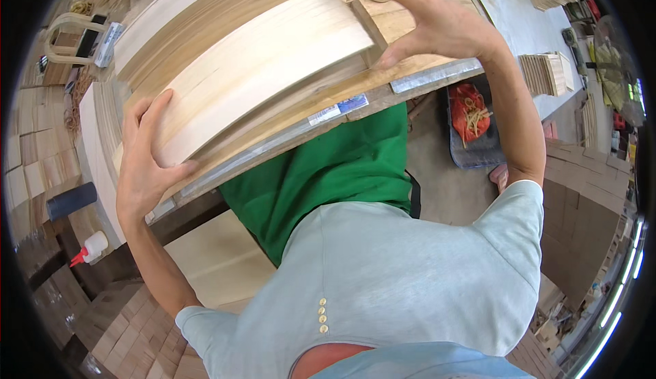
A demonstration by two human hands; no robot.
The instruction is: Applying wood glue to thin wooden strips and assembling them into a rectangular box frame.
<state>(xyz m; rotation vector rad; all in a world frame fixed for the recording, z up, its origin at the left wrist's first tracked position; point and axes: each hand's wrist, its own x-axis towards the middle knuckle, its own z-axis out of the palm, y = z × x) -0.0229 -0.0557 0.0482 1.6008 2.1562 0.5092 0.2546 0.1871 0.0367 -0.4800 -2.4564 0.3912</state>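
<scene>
A stack of thin pale wooden slats (266, 72) lies lengthwise on a workbench (424, 78) in front of me. My left hand (147, 164) is wrapped around the stack's left end, thumb on the near edge and fingers over the top. My right hand (430, 20) presses on the stack's right end with fingers spread, next to a darker wooden stop block (369, 27). More slat stacks (184, 10) lie behind the one I hold.
A white glue bottle with a red tip (92, 248) and a dark cylinder (72, 200) sit at the left. Piles of small wood blocks (130, 338) lie lower left. A tray with red and yellow bits (470, 116) rests on the floor. Other slat bundles (547, 72) sit right.
</scene>
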